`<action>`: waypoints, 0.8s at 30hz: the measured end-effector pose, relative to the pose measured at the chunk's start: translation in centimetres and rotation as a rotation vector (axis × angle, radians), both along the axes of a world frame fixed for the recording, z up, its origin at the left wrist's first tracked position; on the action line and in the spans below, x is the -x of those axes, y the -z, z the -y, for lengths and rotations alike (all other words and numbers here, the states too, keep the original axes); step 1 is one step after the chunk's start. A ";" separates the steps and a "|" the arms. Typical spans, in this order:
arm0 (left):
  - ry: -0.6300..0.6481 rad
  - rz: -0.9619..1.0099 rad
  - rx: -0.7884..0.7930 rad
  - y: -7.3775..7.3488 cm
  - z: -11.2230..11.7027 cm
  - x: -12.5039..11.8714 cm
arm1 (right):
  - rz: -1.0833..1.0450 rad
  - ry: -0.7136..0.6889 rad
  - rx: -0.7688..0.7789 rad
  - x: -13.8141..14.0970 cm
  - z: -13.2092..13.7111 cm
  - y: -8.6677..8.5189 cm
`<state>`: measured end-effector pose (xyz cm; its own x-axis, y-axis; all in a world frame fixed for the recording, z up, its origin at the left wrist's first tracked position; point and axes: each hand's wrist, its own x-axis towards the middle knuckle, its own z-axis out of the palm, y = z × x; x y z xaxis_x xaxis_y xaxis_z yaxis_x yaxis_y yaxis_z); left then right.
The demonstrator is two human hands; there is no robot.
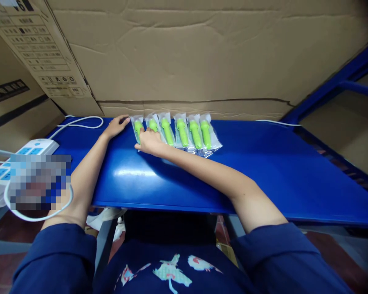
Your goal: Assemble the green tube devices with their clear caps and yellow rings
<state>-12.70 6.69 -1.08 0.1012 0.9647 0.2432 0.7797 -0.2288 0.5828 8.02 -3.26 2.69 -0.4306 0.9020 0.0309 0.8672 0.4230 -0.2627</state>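
Several bright green handle-shaped things, each with a rounded knob end, lie side by side in clear plastic bags on the blue table. My right hand (151,142) reaches across the two leftmost bags from the front. Its fingers are apart, with fingertips on the leftmost bagged green handle (138,125), and it partly covers the second bagged green handle (153,123). My left hand (118,125) rests on the table just left of the row, fingers loosely bent and apart, its fingertips near the leftmost bag's edge. Further right lies another bagged green handle (206,132).
The blue table (272,171) is backed by a cardboard wall (184,53). At the left stands a white power strip (38,145) with white cables, beside a blurred-out object (39,181). A blue metal frame (334,77) rises on the right.
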 end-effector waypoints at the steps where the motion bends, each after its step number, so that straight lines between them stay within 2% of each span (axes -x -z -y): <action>1: 0.006 0.055 -0.021 0.1 -0.1 0.0 | -0.025 -0.017 0.016 -0.2 -0.1 0.0; 5: 0.049 0.109 -0.082 0.1 -0.1 0.7 | -0.175 -0.072 0.094 -1.0 -0.8 0.2; 10: 0.213 0.081 -0.020 -0.1 0.5 2.2 | -0.275 -0.069 0.182 -1.4 -1.2 -0.1; 12: 0.206 0.061 -0.060 0.0 0.5 2.5 | -0.314 -0.088 0.214 -1.7 -1.4 -0.5; 14: 0.136 0.054 -0.115 0.1 0.6 2.6 | -0.350 -0.113 0.243 -2.5 -1.5 -0.8; 16: 0.054 0.090 -0.112 0.1 0.6 2.5 | -0.379 -0.130 0.271 -3.6 -1.6 -1.1; 18: 0.030 0.173 -0.038 -0.1 0.9 2.2 | -0.407 -0.138 0.296 -5.0 -1.5 -1.4; 21: 0.119 0.295 0.060 -1.0 1.8 1.1 | -0.460 -0.122 0.313 -7.2 -1.4 -1.5; 24: 0.169 0.241 0.044 -1.9 2.8 -0.4 | -0.516 -0.120 0.338 -8.7 -1.3 -1.5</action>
